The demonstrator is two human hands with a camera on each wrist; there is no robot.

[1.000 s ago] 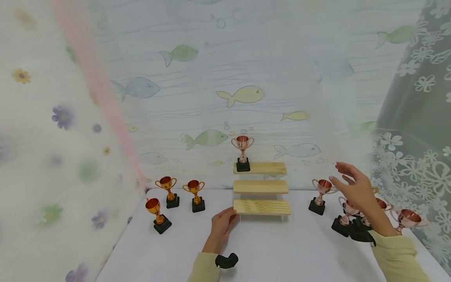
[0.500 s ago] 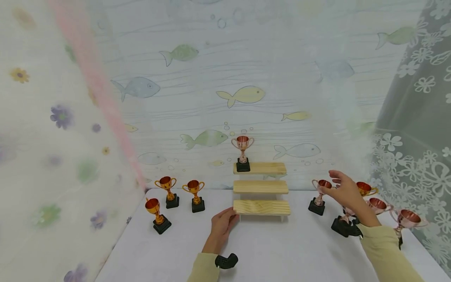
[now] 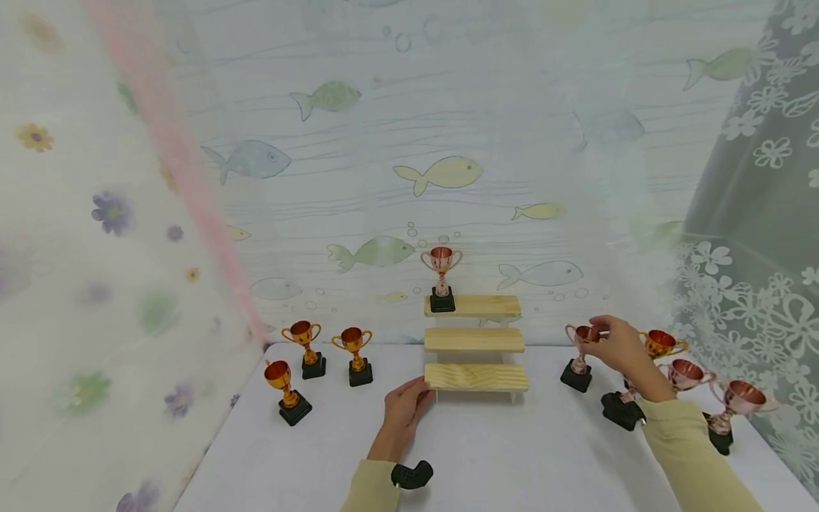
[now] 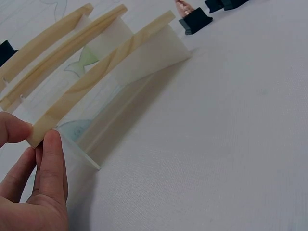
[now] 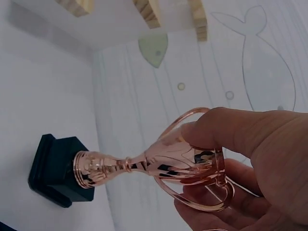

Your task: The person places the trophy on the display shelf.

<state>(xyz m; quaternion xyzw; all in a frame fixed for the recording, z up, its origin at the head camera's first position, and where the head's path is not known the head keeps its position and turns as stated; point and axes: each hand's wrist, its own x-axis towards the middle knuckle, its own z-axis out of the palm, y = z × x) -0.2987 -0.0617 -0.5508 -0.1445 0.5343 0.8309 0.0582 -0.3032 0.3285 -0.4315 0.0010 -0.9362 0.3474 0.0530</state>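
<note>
My left hand (image 3: 403, 409) pinches the left end of the lowest board of a three-step wooden display stand (image 3: 480, 375). In the left wrist view the thumb lies on one face of that board (image 4: 103, 65) and the fingertips (image 4: 52, 144) touch its underside. My right hand (image 3: 623, 352) grips a rose-gold trophy cup (image 5: 178, 161) by its bowl, thumb on the near side and fingers behind near a handle. This trophy stands upright on its black base (image 3: 576, 375) at the right of the table. Another rose-gold trophy (image 3: 441, 263) stands at the left end of the top board.
Three gold trophies (image 3: 352, 341) stand left of the stand. Behind and beside my right forearm are a gold trophy (image 3: 661, 343) and several rose-gold ones (image 3: 742, 397). A fish-patterned curtain (image 3: 358, 178) hangs behind the white table (image 3: 499, 455).
My right hand has come down and to the left from above the right-hand trophies, and its fingers have closed on the rose-gold trophy's bowl. The left hand stays on the stand.
</note>
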